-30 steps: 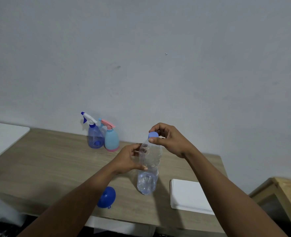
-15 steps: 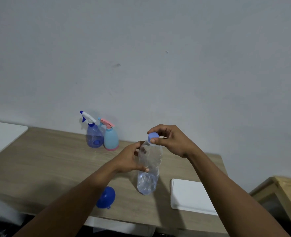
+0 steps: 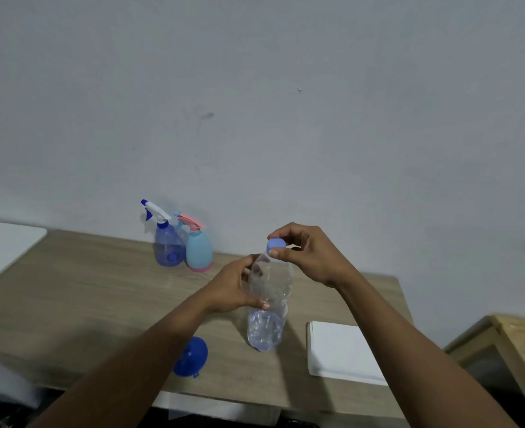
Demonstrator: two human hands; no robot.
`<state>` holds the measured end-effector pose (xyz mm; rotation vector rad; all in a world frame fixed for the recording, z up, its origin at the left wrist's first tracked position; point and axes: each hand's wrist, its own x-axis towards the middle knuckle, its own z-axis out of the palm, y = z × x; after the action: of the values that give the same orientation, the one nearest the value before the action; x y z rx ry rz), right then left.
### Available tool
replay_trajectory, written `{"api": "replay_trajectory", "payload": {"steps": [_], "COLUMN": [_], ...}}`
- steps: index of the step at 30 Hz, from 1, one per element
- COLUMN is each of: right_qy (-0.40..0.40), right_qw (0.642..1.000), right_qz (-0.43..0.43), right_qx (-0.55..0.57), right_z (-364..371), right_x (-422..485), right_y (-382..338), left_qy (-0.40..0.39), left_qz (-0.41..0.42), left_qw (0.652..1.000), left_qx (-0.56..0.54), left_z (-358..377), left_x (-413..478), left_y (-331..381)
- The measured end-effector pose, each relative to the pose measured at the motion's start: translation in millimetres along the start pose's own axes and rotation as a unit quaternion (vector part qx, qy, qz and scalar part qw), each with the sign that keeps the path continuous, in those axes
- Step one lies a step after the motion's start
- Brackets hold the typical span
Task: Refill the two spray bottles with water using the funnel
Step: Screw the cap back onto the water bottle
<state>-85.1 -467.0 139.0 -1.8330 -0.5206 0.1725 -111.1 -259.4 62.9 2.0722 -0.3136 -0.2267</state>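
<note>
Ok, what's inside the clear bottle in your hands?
Water in the lower part of the clear bottle; the upper part looks empty. The left hand hides the exact level. The right hand pinches the blue cap on top.
</note>
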Motion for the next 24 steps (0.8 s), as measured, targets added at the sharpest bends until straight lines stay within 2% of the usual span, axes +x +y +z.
{"api": "replay_trajectory", "payload": {"steps": [4,7,9,16,24], "right_qy": [0.039,-0.028,-0.040,0.077,0.095], "right_qw": [0.999,0.999,0.999,0.997,0.995], "right_qz": [-0.003,0.012,0.004,-0.011,-0.022], "right_qx": [-0.009,-0.008,-0.024,-0.018,-0.013], "right_z": [4,-3,-2,10,11], "right_x": [-3,-3,-1,-7,-18], "right_y": [4,0,-3,10,4], "left_qy": [-0.003,-0.008,-0.007,-0.008,-0.002], "left_qz": [-0.003,-0.001,-0.002,-0.006,-0.003], "left_qw": [1.000,1.000,1.000,1.000,1.000], "left_qx": [-0.001,0.004,0.007,0.011,0.017], "left_z": [4,2,0,2,7], "left_x": [0,1,2,2,-1], "left_y": [-1,1,-1,-3,-1]}}
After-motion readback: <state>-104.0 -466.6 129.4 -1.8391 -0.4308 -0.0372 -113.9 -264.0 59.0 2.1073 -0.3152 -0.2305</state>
